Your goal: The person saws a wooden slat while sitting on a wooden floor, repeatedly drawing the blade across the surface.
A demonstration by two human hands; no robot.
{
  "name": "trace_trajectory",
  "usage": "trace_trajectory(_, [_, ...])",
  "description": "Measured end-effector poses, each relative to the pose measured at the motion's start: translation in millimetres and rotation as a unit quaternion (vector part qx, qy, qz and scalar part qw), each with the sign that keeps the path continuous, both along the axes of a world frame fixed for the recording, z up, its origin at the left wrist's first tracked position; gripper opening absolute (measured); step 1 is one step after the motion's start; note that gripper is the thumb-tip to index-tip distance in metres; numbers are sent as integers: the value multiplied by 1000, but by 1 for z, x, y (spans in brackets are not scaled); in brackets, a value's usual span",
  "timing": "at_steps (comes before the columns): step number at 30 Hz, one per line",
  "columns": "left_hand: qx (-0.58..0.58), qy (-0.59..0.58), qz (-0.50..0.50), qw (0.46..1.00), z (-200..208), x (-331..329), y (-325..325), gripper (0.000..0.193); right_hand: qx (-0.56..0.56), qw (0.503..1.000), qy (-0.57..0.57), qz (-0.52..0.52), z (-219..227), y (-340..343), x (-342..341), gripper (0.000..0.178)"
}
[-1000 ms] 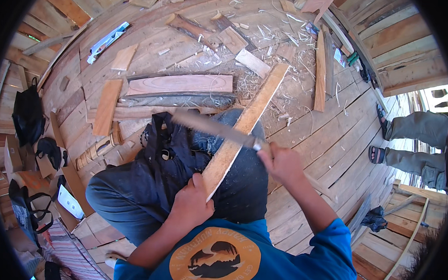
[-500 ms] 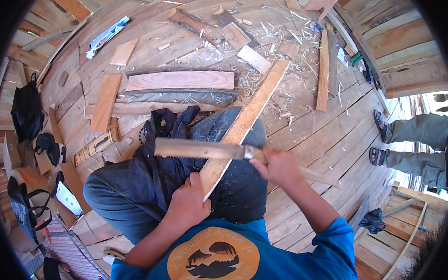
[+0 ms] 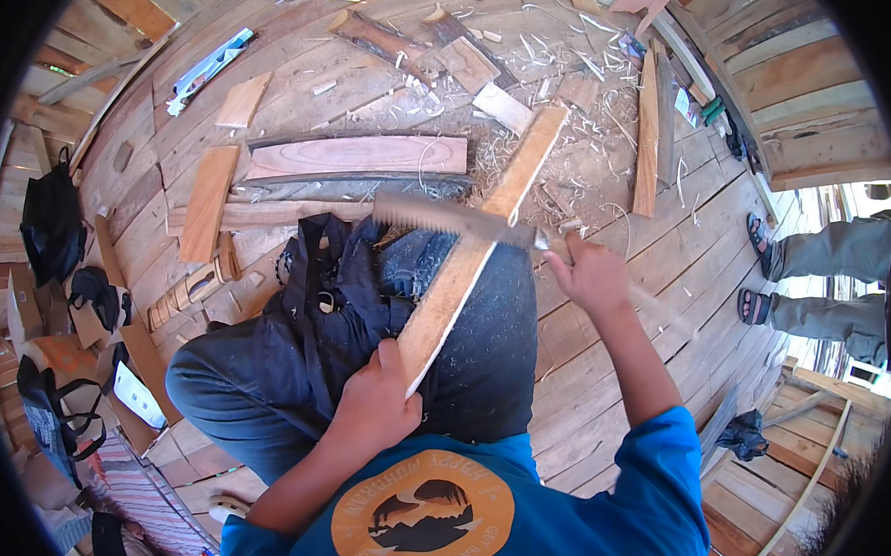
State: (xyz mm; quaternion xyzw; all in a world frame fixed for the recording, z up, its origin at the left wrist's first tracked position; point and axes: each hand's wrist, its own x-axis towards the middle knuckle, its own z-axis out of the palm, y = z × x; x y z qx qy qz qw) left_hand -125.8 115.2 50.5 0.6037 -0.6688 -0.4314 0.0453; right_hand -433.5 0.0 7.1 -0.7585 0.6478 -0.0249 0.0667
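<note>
A long, narrow wooden board (image 3: 449,303) slants across my lap, its far end reaching over the floor. My left hand (image 3: 378,399) is closed around its near end. In my right hand (image 3: 590,274) is a saw (image 3: 433,216) with a broad, toothed metal blade and a long straight wooden handle that trails off to the right, blurred. The blade lies crosswise over the board around its middle; whether it touches the wood I cannot tell. A dark cloth or garment (image 3: 335,303) is bunched on my lap left of the board.
Curled shavings and offcuts litter the plank floor (image 3: 653,317). Ahead lie a pinkish board (image 3: 361,157), a log piece (image 3: 376,41) and a long plank (image 3: 647,138). Bags (image 3: 55,216) and cardboard boxes (image 3: 129,364) stand at the left. Another person's legs (image 3: 829,255) show at the right.
My right hand has moved up and slightly right with the saw, so the blade crosses the board farther from me. The board's far end has shifted slightly; my left hand keeps its hold.
</note>
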Motion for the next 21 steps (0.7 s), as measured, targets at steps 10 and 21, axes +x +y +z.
trace_trajectory(10, [1, -14, 5, 1000, -1, 2, 0, 43, 47, 993, -51, 97, 11, 19, 36, 48])
trace_trajectory(21, [1, -18, 7, 1000, -4, 0, 1, 44, 51, 985, -29, 165, 7, 8, 40, 54])
